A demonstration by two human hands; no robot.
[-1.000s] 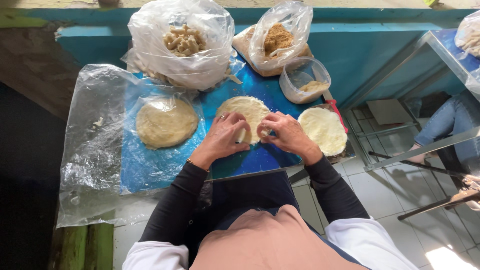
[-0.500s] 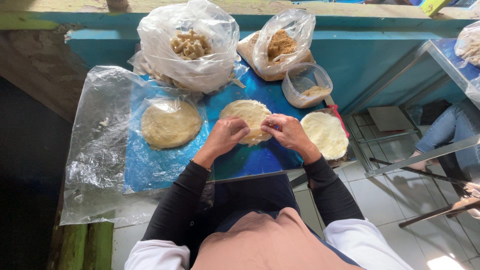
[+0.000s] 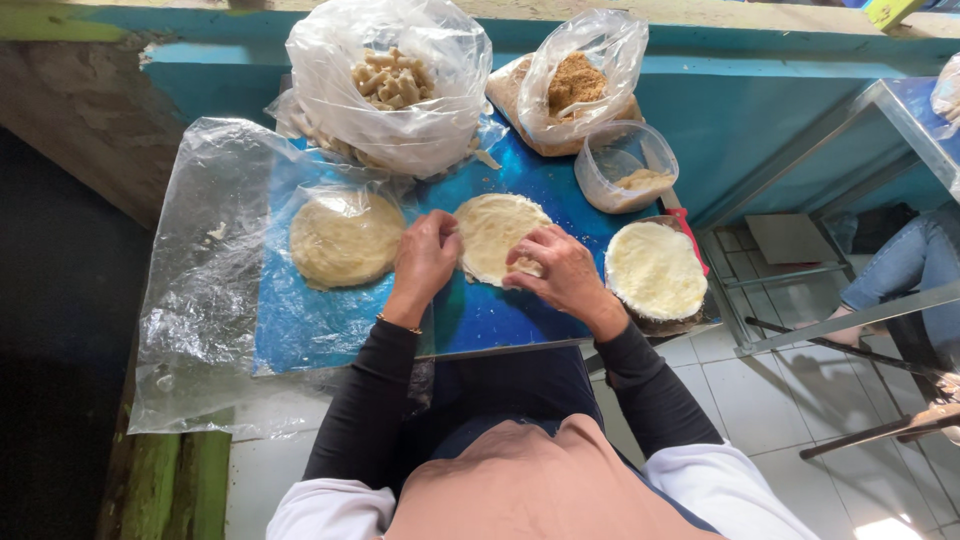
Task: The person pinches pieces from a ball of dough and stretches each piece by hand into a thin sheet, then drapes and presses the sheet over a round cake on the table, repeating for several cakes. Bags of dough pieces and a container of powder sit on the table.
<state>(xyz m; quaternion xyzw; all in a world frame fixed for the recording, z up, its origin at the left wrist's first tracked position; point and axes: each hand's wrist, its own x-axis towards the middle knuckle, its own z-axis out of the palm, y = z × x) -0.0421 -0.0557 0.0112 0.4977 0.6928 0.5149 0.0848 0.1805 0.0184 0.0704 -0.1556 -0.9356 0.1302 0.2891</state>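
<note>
Head view, left to right: clear plastic sheet drapes over the left edge of the blue table; its lower part hangs off and what lies under it is hard to read. Round flat wrapper stack sits under plastic film, so its surface is blurred by glare. Behind it, big clear bag of rolled pieces; only the top rolls show, the rest is lost behind crumpled plastic. Left hand rests curled on the left rim of the open wrapper, fingers bent and close together, hiding that edge. Wrapper lies flat at table centre, between both hands. Right hand presses on its lower right part, fingers narrow and curled; whether they pinch the sheet or anything under them, cannot tell. Behind, second bag with brown crumbly filling, contents partly veiled. Clear tub just beside it, a little pale stuff inside. Round stack of pale sheets sits at the table's right edge, its base in shadow. Far right: metal frame and another person's leg, cut off by the frame.
</note>
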